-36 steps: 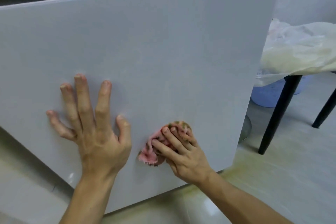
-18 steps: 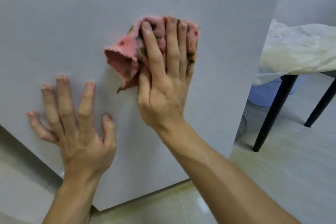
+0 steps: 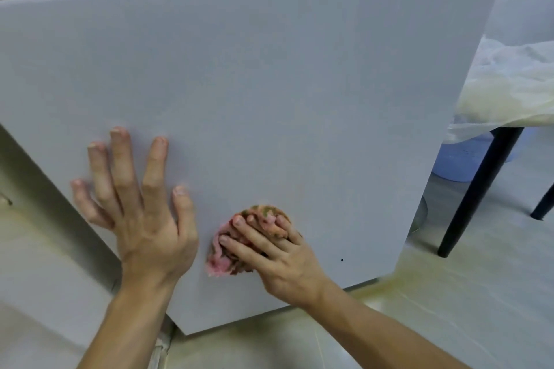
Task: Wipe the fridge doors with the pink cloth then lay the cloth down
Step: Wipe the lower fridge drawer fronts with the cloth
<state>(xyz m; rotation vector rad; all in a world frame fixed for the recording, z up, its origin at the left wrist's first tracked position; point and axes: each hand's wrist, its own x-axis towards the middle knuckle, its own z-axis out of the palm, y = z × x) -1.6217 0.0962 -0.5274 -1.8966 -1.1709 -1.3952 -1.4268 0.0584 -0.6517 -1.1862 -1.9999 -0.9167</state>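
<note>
Single head view, looking down and forward – close on the fridge door (image 3: 269, 84), hands low

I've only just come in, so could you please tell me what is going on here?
A person is wiping the grey fridge door. Their right hand holds the bunched pink cloth against the lower part of the door. Their left hand rests flat on the door just beside it, with its fingers spread. The cloth has not yet been laid down. A plastic-covered table stands to the right.
</note>
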